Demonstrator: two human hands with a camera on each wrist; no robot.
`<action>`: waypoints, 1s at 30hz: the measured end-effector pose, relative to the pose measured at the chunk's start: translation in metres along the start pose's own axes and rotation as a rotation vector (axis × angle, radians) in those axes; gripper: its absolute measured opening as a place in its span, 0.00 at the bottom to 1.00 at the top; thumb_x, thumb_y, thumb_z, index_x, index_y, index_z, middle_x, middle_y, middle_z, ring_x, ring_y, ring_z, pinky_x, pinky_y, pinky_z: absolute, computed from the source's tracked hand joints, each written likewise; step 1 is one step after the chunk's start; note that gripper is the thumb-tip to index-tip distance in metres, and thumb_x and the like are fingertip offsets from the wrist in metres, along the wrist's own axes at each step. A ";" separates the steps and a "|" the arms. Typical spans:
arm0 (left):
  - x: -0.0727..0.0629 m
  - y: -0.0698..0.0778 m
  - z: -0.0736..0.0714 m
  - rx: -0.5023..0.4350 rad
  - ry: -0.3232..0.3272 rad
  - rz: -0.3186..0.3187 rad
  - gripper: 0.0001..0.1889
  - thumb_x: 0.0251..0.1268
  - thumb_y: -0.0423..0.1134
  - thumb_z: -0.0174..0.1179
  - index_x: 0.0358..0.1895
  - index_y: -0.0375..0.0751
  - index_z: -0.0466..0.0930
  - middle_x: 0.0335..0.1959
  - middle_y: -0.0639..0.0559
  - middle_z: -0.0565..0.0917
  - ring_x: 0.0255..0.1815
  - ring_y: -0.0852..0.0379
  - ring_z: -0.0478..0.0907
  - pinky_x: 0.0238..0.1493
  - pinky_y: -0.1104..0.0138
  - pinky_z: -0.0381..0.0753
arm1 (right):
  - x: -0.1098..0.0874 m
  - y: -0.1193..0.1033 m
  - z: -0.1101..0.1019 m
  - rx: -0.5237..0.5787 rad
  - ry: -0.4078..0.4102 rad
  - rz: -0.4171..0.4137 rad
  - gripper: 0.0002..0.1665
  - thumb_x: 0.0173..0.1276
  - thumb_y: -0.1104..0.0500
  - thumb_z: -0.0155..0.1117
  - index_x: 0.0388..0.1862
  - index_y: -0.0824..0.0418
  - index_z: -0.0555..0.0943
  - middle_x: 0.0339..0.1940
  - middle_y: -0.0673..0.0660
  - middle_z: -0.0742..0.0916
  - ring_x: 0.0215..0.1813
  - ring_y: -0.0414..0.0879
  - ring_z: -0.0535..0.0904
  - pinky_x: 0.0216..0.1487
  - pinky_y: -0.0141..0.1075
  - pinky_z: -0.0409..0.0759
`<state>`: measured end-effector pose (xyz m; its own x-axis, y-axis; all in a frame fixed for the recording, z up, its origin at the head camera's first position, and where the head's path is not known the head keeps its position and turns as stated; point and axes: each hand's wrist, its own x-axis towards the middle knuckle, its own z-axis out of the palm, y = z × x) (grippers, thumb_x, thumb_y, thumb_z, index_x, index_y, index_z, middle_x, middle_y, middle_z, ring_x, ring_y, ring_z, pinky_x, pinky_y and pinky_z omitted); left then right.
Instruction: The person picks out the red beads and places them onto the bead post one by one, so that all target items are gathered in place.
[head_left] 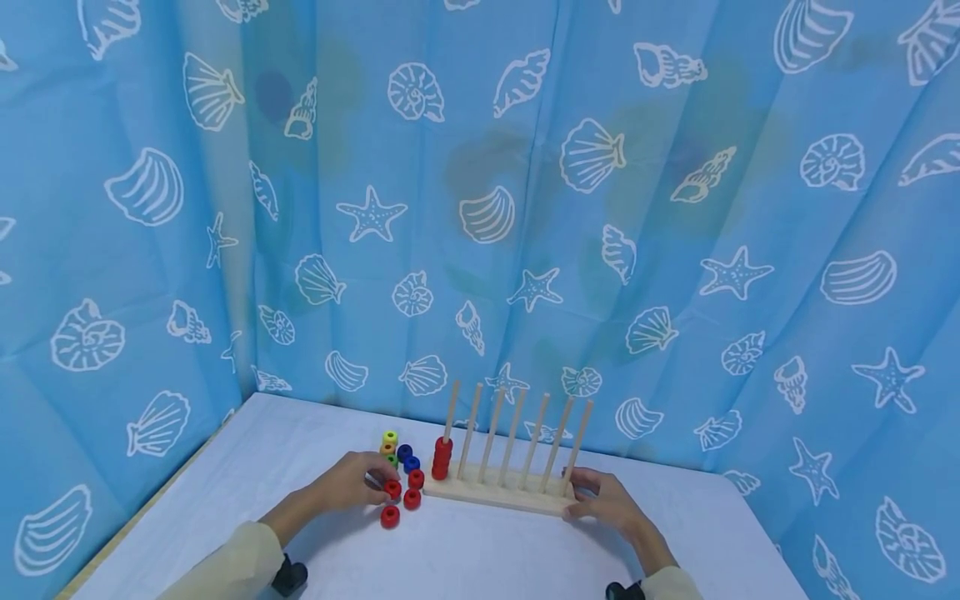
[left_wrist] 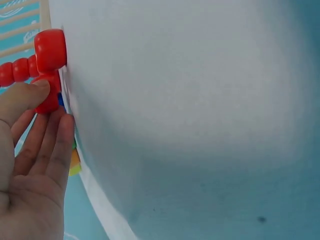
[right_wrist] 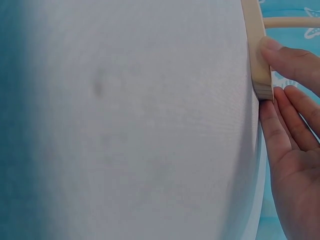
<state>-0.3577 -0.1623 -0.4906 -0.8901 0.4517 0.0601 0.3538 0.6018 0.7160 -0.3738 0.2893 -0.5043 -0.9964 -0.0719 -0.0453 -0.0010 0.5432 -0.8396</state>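
My left hand (head_left: 348, 482) pinches a red bead (head_left: 393, 489) between thumb and fingers, low over the table. In the left wrist view the thumb lies across this held bead (left_wrist: 48, 100), and another red bead (left_wrist: 51, 50) shows just beyond it. A wooden peg rack (head_left: 495, 492) with several upright pegs stands to the right; its leftmost peg carries a stack of red beads (head_left: 442, 458). The other pegs are bare. My right hand (head_left: 609, 498) holds the rack's right end, thumb on the wooden base (right_wrist: 259, 65) and fingers around behind its end.
Loose red beads (head_left: 390, 517) lie close around the left hand. Behind them are blue beads (head_left: 405, 452), a yellow bead (head_left: 390, 437), an orange one and a green one. The white table (head_left: 465, 558) meets a blue shell-print curtain (head_left: 480, 208) at the back.
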 end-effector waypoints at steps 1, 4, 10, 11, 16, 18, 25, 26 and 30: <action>0.000 0.000 0.000 0.000 0.003 -0.003 0.16 0.53 0.35 0.73 0.45 0.45 0.83 0.37 0.60 0.82 0.42 0.57 0.80 0.44 0.60 0.84 | -0.001 0.000 0.000 0.005 0.000 -0.001 0.46 0.40 0.67 0.80 0.63 0.64 0.76 0.60 0.64 0.80 0.65 0.63 0.72 0.61 0.48 0.75; 0.001 -0.001 0.001 -0.006 0.023 -0.018 0.16 0.52 0.34 0.73 0.46 0.46 0.83 0.38 0.59 0.81 0.43 0.57 0.79 0.44 0.60 0.84 | -0.002 0.001 -0.001 0.015 0.002 -0.007 0.45 0.40 0.68 0.80 0.63 0.64 0.76 0.60 0.63 0.81 0.65 0.63 0.72 0.61 0.48 0.75; 0.003 0.000 0.003 -0.031 0.064 -0.021 0.17 0.50 0.33 0.73 0.46 0.45 0.81 0.39 0.58 0.80 0.45 0.55 0.79 0.45 0.59 0.84 | -0.002 0.000 -0.001 0.019 -0.009 -0.022 0.45 0.41 0.67 0.80 0.63 0.64 0.76 0.61 0.63 0.80 0.65 0.62 0.72 0.61 0.49 0.74; 0.003 0.001 0.003 -0.032 0.070 -0.017 0.18 0.50 0.33 0.73 0.46 0.45 0.81 0.39 0.58 0.80 0.45 0.55 0.79 0.46 0.59 0.84 | -0.002 0.000 -0.002 0.022 -0.010 -0.024 0.45 0.41 0.67 0.80 0.63 0.64 0.76 0.61 0.63 0.80 0.65 0.62 0.72 0.61 0.49 0.74; 0.004 0.004 0.006 -0.015 0.117 -0.011 0.17 0.50 0.34 0.73 0.45 0.45 0.82 0.39 0.58 0.80 0.46 0.55 0.79 0.48 0.57 0.83 | -0.004 -0.002 -0.002 0.039 -0.016 -0.031 0.45 0.40 0.68 0.79 0.63 0.65 0.76 0.60 0.63 0.81 0.66 0.62 0.72 0.62 0.49 0.74; 0.005 0.005 0.007 -0.007 0.132 -0.012 0.16 0.50 0.33 0.73 0.44 0.46 0.82 0.39 0.58 0.80 0.47 0.55 0.79 0.50 0.56 0.83 | -0.005 -0.002 -0.003 0.042 -0.020 -0.031 0.45 0.40 0.68 0.79 0.63 0.65 0.76 0.60 0.64 0.80 0.66 0.63 0.72 0.62 0.49 0.74; 0.010 0.013 0.000 -0.003 0.160 -0.013 0.17 0.50 0.31 0.73 0.45 0.45 0.83 0.41 0.58 0.80 0.48 0.54 0.79 0.50 0.55 0.82 | -0.004 -0.002 -0.004 0.050 -0.028 -0.038 0.45 0.41 0.69 0.79 0.63 0.65 0.75 0.61 0.64 0.80 0.66 0.63 0.71 0.62 0.48 0.74; 0.010 0.015 -0.003 -0.003 0.166 -0.005 0.18 0.50 0.30 0.73 0.46 0.45 0.83 0.41 0.58 0.81 0.48 0.54 0.80 0.50 0.56 0.82 | -0.004 -0.002 -0.004 0.053 -0.031 -0.040 0.45 0.41 0.69 0.79 0.63 0.65 0.75 0.61 0.64 0.80 0.66 0.63 0.71 0.62 0.48 0.74; 0.012 0.024 -0.016 -0.011 0.195 0.042 0.18 0.51 0.30 0.72 0.48 0.45 0.83 0.42 0.57 0.81 0.49 0.53 0.80 0.51 0.56 0.82 | -0.004 -0.002 -0.003 0.051 -0.038 -0.034 0.45 0.41 0.68 0.79 0.63 0.65 0.75 0.61 0.64 0.80 0.67 0.63 0.70 0.62 0.49 0.73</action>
<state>-0.3646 -0.1527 -0.4615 -0.9140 0.3392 0.2226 0.3891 0.5774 0.7178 -0.3696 0.2913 -0.5008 -0.9919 -0.1217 -0.0359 -0.0296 0.4969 -0.8673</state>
